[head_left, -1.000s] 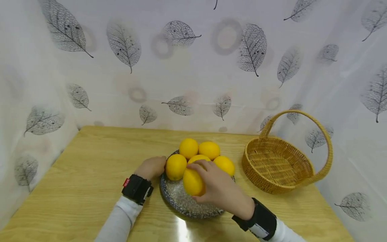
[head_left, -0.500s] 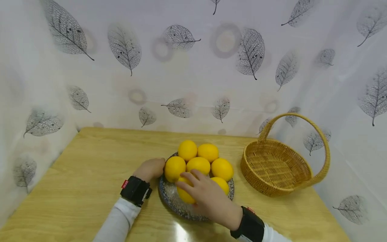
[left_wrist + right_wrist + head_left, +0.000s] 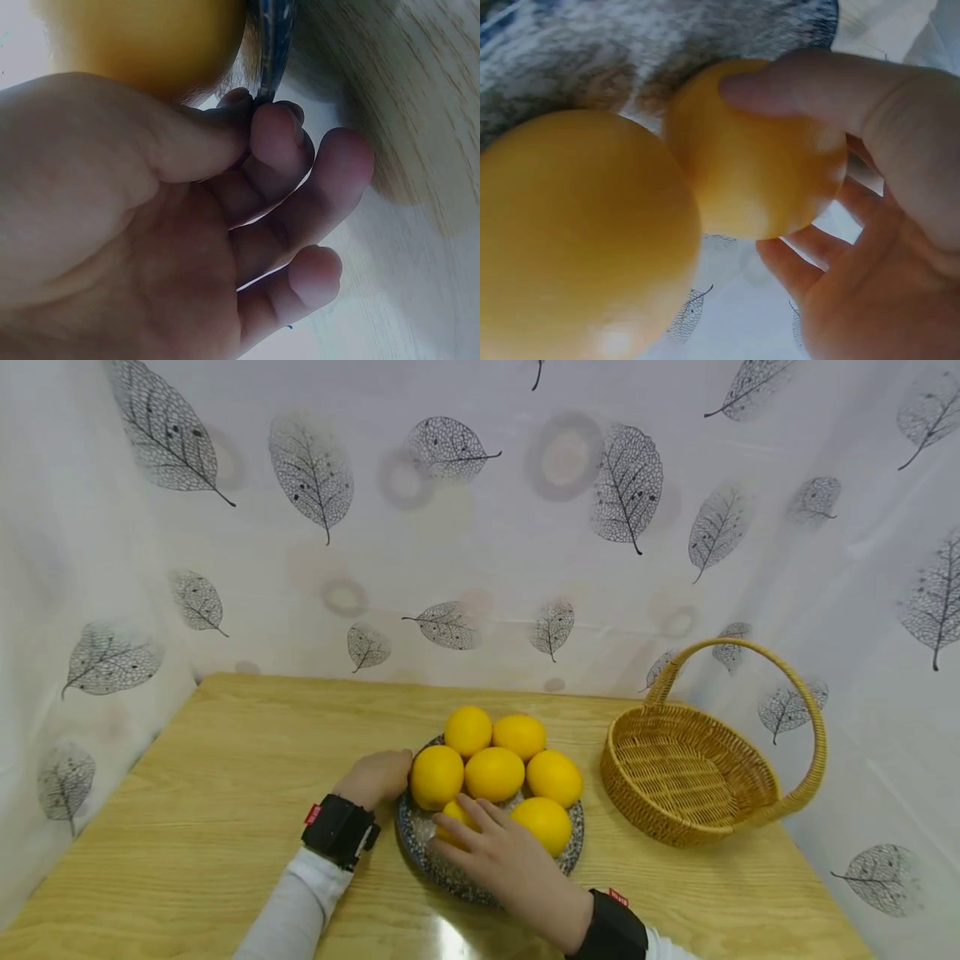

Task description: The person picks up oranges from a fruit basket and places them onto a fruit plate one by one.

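A speckled blue-grey plate (image 3: 414, 845) holds several yellow lemons (image 3: 494, 773) on a wooden table (image 3: 225, 760). My right hand (image 3: 487, 852) lies over the front-left lemon (image 3: 450, 814), which rests on the plate. In the right wrist view the right hand (image 3: 885, 195) has its thumb over that lemon (image 3: 757, 150) and its fingers curled behind it, with a second lemon (image 3: 570, 232) touching alongside. My left hand (image 3: 375, 777) is at the plate's left edge. In the left wrist view the left hand (image 3: 187, 225) pinches the plate rim (image 3: 271, 45) between thumb and fingers, under a lemon (image 3: 150, 37).
A woven wicker basket (image 3: 690, 768) with a hoop handle stands to the right of the plate, with nothing in it. A white cloth printed with leaves hangs behind and beside the table. Bare wood stretches left of the plate.
My right hand has come down and back towards me with the lemon, from above the pile to the plate's front-left. The left hand has stayed on the rim.
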Demonstrator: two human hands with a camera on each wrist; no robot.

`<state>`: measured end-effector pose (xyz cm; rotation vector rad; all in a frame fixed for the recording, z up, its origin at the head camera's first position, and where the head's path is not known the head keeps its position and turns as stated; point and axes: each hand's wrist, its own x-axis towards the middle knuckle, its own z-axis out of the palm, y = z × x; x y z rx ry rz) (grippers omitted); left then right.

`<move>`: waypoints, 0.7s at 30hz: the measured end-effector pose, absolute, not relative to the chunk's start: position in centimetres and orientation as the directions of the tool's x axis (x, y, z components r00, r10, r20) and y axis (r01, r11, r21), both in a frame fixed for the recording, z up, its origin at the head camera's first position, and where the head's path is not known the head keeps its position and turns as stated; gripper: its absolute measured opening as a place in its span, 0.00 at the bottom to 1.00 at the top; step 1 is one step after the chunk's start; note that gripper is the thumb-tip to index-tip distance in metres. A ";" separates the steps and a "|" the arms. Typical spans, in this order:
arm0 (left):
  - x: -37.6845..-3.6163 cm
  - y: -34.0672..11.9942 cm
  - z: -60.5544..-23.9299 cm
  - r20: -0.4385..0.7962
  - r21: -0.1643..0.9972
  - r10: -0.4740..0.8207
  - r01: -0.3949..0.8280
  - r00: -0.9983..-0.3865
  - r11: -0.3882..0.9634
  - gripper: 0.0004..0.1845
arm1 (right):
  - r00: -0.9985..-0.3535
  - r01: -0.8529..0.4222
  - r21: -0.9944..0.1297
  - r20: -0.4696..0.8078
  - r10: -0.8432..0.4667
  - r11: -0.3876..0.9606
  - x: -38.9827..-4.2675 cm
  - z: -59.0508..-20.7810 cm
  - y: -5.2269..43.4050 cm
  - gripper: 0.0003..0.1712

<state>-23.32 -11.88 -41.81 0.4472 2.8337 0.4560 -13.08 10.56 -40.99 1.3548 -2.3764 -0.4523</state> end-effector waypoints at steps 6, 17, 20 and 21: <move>-23.2 -11.8 -41.7 -0.181 0.335 0.338 0.266 -0.923 0.904 0.08 | -0.476 -0.750 0.418 0.198 -0.857 0.513 -12.7 -41.6 10.4 0.35; -22.9 -12.1 -41.6 -0.164 0.334 0.333 0.266 -0.928 0.904 0.09 | -0.509 -0.762 0.347 0.202 -0.837 0.547 -12.2 -41.2 9.8 0.35; -23.1 -12.4 -41.8 -0.149 0.333 0.328 0.265 -0.933 0.905 0.09 | -0.519 -0.761 0.331 0.205 -0.830 0.558 -12.2 -41.1 9.6 0.34; -23.2 -12.5 -41.8 -0.145 0.332 0.326 0.265 -0.934 0.906 0.09 | -0.522 -0.761 0.325 0.209 -0.827 0.562 -12.2 -41.0 9.5 0.34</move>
